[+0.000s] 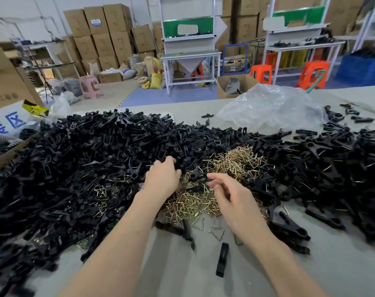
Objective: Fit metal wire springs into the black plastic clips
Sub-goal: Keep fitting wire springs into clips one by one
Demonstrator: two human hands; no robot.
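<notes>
A huge heap of black plastic clips covers the left and middle of the table. A tangle of gold metal wire springs lies in the middle, between the clip heaps. My left hand reaches palm down into the edge of the clip heap, fingers curled among the clips; whether it holds one is hidden. My right hand hovers over the springs with fingers loosely curled, thumb and forefinger close together near the wires. A single black clip lies alone on the bare table near me.
More clips with springs fitted spread over the right side. A crumpled clear plastic bag sits behind them. A cardboard box stands at the left. A few loose springs lie on the grey tabletop. Benches, stools and stacked cartons stand beyond.
</notes>
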